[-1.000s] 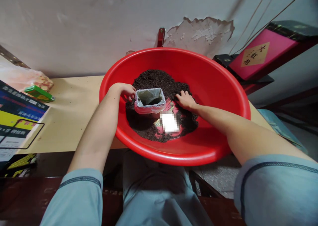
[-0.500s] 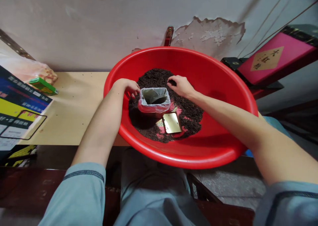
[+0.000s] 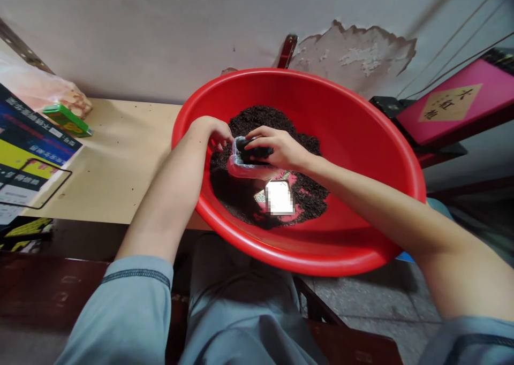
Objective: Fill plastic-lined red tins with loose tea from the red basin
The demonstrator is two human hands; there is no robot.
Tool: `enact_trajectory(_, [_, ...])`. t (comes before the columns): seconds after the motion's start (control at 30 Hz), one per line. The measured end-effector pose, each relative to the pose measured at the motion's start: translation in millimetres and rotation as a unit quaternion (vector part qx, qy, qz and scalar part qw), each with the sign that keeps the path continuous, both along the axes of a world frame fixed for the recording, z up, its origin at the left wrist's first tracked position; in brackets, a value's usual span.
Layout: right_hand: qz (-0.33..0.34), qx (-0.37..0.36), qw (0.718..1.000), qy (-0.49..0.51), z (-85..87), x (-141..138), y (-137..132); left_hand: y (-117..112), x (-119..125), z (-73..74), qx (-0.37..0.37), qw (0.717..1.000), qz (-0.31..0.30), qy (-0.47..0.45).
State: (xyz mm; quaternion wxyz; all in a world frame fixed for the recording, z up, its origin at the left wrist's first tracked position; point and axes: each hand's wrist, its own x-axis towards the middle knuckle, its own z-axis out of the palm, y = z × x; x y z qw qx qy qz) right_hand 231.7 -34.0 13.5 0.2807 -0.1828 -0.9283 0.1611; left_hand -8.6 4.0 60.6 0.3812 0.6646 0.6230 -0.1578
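From the left, the bare surface (image 3: pixel 120 145) runs toward the red basin (image 3: pixel 333 266), which looks stiff, smooth and best held by its thick rim. Inside its left side, the left hand (image 3: pixel 220 135) bends its fingers down at the near corner of a small lined box (image 3: pixel 249 170); whether they pinch the edge or only rest there, I cannot tell. The box stands upright among the dark loose leaves (image 3: pixel 261 118) in the basin. It is probably light and easily tipped, its thin plastic liner soft and apt to slip, so steadying it by a side wall seems safer than tugging the film. The leaves look dry, light and brittle, better scooped than squeezed. The right hand (image 3: pixel 279 146) reaches over the opening with bent fingers, covering most of it; what they hold, if anything, is hidden, as is the box's fill level. Just in front, a flat square piece (image 3: pixel 280 198) is masked by coarse blocks. The right sleeve (image 3: pixel 477 343) is cut off by the frame.
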Motion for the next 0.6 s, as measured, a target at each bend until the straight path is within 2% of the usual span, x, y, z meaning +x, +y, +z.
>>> enact_trajectory(0.07, [-0.013,0.005,1.0,0.003,5.6,5,4,0,0,0.3,0.001,1.0,0.005,-0.002])
enact_trajectory(0.13, [-0.06,0.019,0.998,0.002,11.3,15,15,-1,0,1.0,0.002,1.0,0.012,-0.009])
enact_trajectory(0.2, [-0.14,0.027,0.99,-0.008,12.6,35,37,-3,1,2.1,0.005,1.0,0.015,-0.014])
enact_trajectory(0.27, [-0.24,0.012,0.969,-0.05,6.7,64,68,-5,2,3.8,0.008,1.0,0.013,-0.013])
enact_trajectory(0.33, [-0.342,-0.033,0.927,-0.15,-6.9,95,97,-5,3,6.1,0.012,1.0,0.006,-0.007])
enact_trajectory(0.4, [-0.433,-0.12,0.852,-0.267,-26.6,122,116,-5,3,8.2,0.019,1.0,0.0,-0.001])
enact_trajectory(0.43, [-0.452,-0.157,0.823,-0.305,-37.9,131,120,-5,2,9.0,0.02,1.0,-0.003,0.004])
enact_trajectory(0.47, [-0.458,-0.179,0.807,-0.326,-49.8,137,121,-4,2,9.4,0.02,1.0,-0.005,0.01])
enact_trajectory(0.53, [-0.456,-0.187,0.805,-0.331,-73.7,136,115,-2,1,9.1,0.016,1.0,-0.004,0.017])
enact_trajectory(0.6, [-0.474,-0.164,0.811,-0.303,-94.9,123,101,2,-1,7.2,0.014,1.0,-0.002,0.019])
